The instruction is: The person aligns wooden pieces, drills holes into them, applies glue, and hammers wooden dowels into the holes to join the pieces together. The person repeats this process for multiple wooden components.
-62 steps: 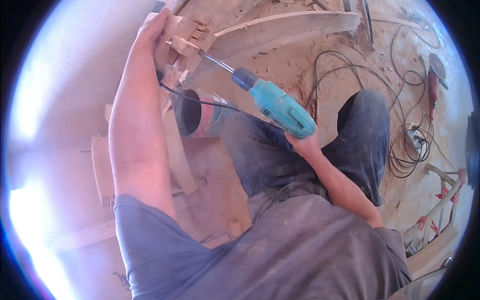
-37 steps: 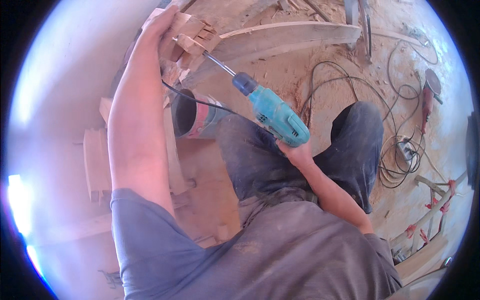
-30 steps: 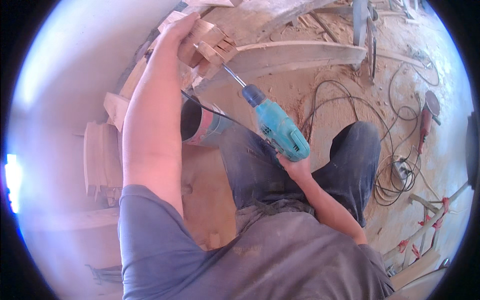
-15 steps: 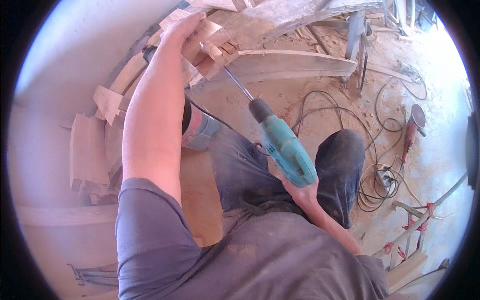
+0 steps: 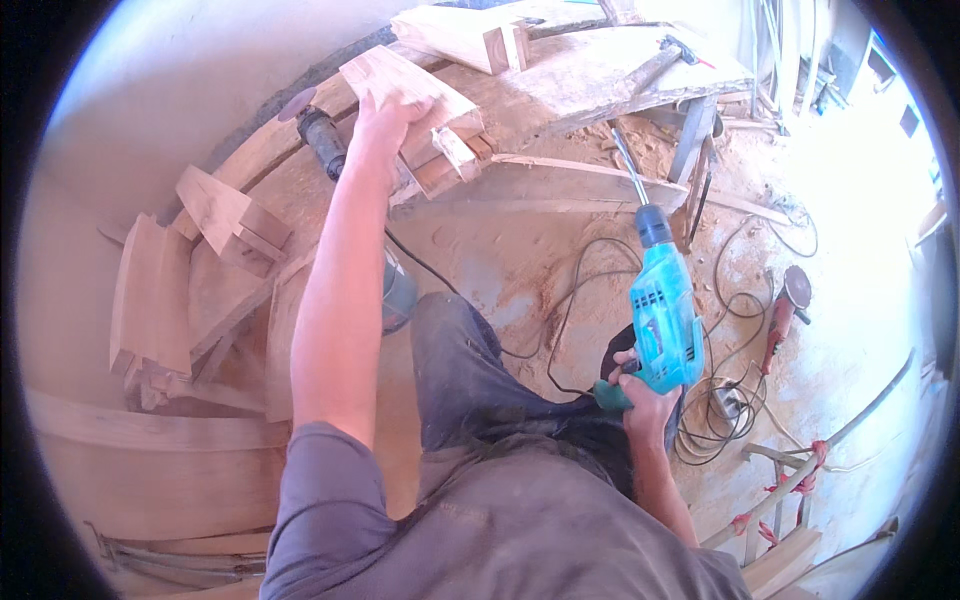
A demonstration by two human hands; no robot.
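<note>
My right hand (image 5: 648, 408) is wrapped round the handle of a teal power drill (image 5: 662, 320). The drill's long bit (image 5: 628, 165) points away from me, apart from the wood. My left hand (image 5: 388, 122) grips a pale wooden block (image 5: 415, 88) on the workbench, fingers curled over its top. Just below that block's near end, a small rough wood piece (image 5: 456, 153) sticks out. Left of my forearm lies a dark angle grinder (image 5: 322, 140).
More cut blocks (image 5: 458, 38) lie on the bench (image 5: 560, 75), with a hammer (image 5: 655, 68) at its far right. Left are stacked wood pieces (image 5: 155, 295). On the dusty floor lie cords, a red grinder (image 5: 785, 315) and a socket block (image 5: 728, 403). A bucket (image 5: 398, 295) stands by my knee.
The drill has swung right and away from the wood, its bit now free of the small piece. My left hand stays on the block. The view has shifted, showing more bench.
</note>
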